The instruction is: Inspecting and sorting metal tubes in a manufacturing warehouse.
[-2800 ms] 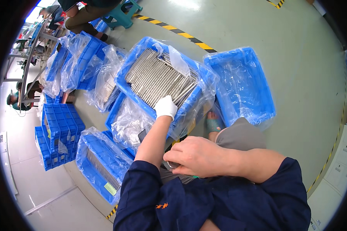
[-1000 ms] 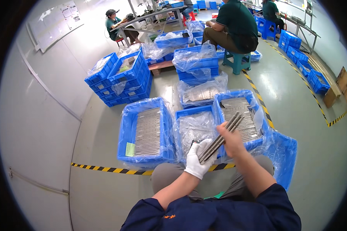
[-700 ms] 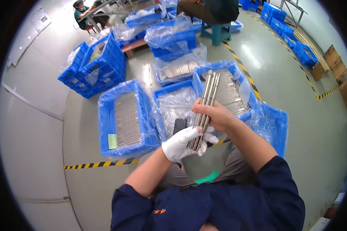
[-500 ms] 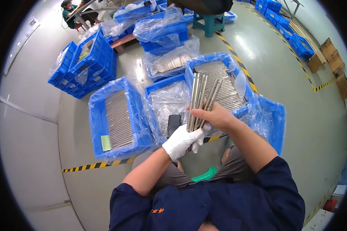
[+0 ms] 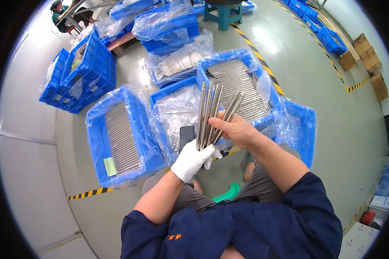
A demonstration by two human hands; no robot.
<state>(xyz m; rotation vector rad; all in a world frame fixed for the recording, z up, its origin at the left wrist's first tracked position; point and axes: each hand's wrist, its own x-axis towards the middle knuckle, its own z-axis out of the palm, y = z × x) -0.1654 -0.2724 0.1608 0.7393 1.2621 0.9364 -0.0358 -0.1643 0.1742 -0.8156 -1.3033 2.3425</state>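
Silver-grey metal rods (image 5: 202, 103): smooth, glossy. Blue rectangular plastic crates (image 5: 98, 84): smooth. Clear crinkled plastic liner (image 5: 179, 110): shiny. White cloth glove (image 5: 190, 159): matt.

Navy top (image 5: 250, 228), orange chest marking (image 5: 174, 237), grey trousers (image 5: 266, 185), white-gloved left hand (image 5: 193, 159)

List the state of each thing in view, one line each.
Held metal rods: upper ends fanned apart
Left hand: white-gloved, closed on the rods' lower part
Right hand: bare, closed on them higher up
Black phone: lying on the plastic-covered middle crate
Left crate: plastic-lined, holding rowed rods
Crate beyond the right hand: open, plastic-lined, holding many rods
Teal stool: upright
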